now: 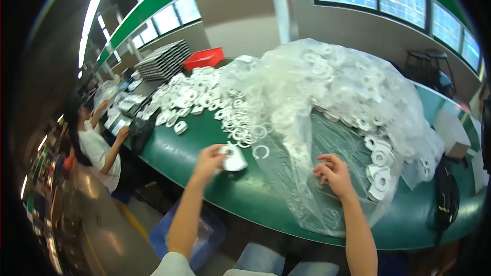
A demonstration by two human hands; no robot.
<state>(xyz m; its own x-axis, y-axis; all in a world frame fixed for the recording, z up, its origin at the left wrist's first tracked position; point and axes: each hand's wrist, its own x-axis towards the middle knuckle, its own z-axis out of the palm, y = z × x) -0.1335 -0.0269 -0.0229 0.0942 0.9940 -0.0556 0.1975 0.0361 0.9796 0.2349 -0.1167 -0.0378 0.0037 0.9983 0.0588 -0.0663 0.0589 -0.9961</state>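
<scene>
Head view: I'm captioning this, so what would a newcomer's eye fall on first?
First, the big heap of crumpled clear plastic, white parts showing through, right of centre on the green table. Then the left hand, holding a white piece near the table's front edge. The red bin stands out at back left.

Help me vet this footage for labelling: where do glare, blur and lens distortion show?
In the head view, the ceiling light glares nearly white; the clear plastic bag catches pale highlights; the left hand looks slightly blurred; the front edge of the green table bows, fisheye-fashion, and the picture's corners go dark.
</scene>
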